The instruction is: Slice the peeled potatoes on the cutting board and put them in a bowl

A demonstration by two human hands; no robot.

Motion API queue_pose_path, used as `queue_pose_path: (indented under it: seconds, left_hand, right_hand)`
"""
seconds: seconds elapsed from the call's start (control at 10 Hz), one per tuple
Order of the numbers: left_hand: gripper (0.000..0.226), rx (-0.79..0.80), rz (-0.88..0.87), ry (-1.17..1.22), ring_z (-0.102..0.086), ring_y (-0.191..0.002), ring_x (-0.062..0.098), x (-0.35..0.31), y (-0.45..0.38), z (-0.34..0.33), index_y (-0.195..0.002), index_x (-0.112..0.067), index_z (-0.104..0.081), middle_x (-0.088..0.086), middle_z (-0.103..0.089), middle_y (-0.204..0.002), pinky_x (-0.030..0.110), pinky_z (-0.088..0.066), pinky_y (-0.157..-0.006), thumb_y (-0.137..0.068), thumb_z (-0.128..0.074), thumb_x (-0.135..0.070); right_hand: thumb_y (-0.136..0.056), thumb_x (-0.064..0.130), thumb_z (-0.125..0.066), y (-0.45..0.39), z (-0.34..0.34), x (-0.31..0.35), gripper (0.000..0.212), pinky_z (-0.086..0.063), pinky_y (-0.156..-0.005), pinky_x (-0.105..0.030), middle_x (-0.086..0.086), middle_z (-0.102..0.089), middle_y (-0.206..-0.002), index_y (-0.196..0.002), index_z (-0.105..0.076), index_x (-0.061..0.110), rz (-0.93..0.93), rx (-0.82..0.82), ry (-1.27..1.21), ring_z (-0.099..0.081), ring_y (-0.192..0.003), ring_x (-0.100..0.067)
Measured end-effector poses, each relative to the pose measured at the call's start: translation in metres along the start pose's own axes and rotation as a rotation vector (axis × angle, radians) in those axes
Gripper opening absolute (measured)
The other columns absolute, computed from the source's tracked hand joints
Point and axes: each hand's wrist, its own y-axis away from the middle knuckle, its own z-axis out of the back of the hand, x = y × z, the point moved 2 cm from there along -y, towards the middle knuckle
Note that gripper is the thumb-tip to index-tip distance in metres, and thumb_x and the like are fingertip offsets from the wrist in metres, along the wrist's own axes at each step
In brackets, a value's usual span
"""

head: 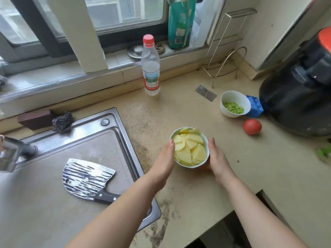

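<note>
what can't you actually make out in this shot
1. Head view: the underside of the bowl, and whether it sits on the counter, hidden by both hands.
2. Green object at the right edge: cut off and blurred.
3. Bottle label text: too small.
4. Black appliance: cropped by the right edge.
5. Faucet: cut off at the left edge.

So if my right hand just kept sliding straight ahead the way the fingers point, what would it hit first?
Past the bowl of potato slices that the right hand cups, bare counter follows. The first thing in that line looks like the water bottle, though depth is hard to judge.
</note>
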Motion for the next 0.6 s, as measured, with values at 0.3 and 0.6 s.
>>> queue_pose_path:
  seconds: [0.3, 0.6]
  left_hand:
    - [0.061, -0.017, -0.023, -0.005, -0.031, -0.139, 0.013, 0.003, 0.002, -0.002, -0.147, -0.027, -0.03, -0.002, -0.035, -0.152, 0.042, -0.025, -0.119, -0.096, -0.019, -0.059]
    - [0.079, -0.008, 0.039, 0.0, -0.028, -0.142, 0.014, 0.001, 0.005, 0.005, -0.149, -0.024, -0.027, -0.002, -0.029, -0.155, 0.044, -0.026, -0.118, -0.085, -0.02, -0.069]
  right_hand:
    - [-0.091, 0.061, -0.016, -0.013, -0.022, 0.027, 0.064, -0.006, -0.117, -0.039, 0.008, -0.03, -0.152, -0.144, -0.028, 0.029, 0.599, 0.053, 0.963, -0.016, -0.142, -0.008]
    - [-0.093, 0.051, -0.028, -0.003, -0.025, 0.036, 0.05, -0.006, -0.117, -0.039, 0.004, -0.036, -0.148, -0.137, -0.043, 0.033, 0.655, 0.05, 0.956, -0.023, -0.14, -0.013]
